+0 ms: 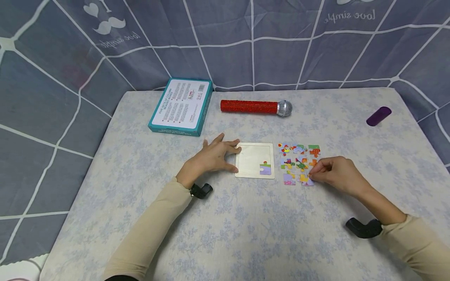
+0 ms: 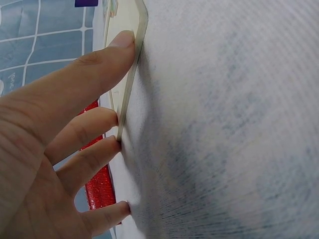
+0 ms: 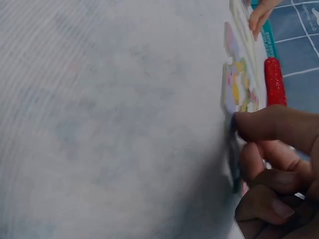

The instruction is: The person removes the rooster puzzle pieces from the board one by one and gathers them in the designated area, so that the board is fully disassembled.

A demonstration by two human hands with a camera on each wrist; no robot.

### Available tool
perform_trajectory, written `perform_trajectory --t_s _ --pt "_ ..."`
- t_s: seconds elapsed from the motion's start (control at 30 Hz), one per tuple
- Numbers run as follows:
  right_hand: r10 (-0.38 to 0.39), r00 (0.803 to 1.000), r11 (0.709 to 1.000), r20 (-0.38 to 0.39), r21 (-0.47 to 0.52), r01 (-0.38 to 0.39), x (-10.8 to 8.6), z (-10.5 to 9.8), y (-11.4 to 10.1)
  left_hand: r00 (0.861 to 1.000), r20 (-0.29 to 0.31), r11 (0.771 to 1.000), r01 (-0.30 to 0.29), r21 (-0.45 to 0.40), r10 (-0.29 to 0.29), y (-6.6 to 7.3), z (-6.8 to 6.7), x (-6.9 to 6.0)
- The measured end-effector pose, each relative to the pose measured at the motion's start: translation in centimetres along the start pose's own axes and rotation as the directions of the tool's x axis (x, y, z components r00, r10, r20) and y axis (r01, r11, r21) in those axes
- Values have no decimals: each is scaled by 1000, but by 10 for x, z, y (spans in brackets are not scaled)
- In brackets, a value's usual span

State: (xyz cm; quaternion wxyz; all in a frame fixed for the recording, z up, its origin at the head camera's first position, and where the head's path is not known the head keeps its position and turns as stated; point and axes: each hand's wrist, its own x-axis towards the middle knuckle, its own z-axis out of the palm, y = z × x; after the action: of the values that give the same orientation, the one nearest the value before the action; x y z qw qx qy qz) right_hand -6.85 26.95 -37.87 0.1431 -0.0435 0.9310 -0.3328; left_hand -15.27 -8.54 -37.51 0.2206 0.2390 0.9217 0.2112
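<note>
My left hand [image 1: 215, 155] is spread beside a shallow wooden puzzle tray [image 1: 254, 144], its thumb and fingertips touching the left edge. In the left wrist view, the thumb [image 2: 107, 64] rests on the tray's rim. One purple and green puzzle piece [image 1: 266, 170] lies in the tray's lower right corner. To the right, several colourful jigsaw pieces [image 1: 289, 179] lie in rows on the table. My right hand [image 1: 337, 174] pinches the edge of a yellow and purple puzzle piece [image 1: 305, 180] in the nearest row. Its other fingers are curled, and they partly hide the contact.
A teal and white box [image 1: 181, 103] lies at the back left. Right of it is a red glittery microphone [image 1: 249, 106] with a silver head. A purple cylinder [image 1: 379, 116] lies at the far right. Behind the patterned tablecloth [image 1: 225, 234] hangs a grey-blue curtain [image 1: 225, 66].
</note>
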Motion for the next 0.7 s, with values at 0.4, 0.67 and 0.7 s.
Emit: perform_trajectory --t_s 0.4,0.67,0.7 --pt "-67 994 998 -87 -4 67 7 1 -10 1000 -2 1000 0 3 0 -1 -1 0" --pt "-198 978 979 -67 44 201 31 23 -46 1000 7 1000 7 -9 -7 1 -1 -1" --pt "-210 976 976 -55 49 212 34 27 -50 1000 6 1000 6 -7 -6 1 -1 -1"
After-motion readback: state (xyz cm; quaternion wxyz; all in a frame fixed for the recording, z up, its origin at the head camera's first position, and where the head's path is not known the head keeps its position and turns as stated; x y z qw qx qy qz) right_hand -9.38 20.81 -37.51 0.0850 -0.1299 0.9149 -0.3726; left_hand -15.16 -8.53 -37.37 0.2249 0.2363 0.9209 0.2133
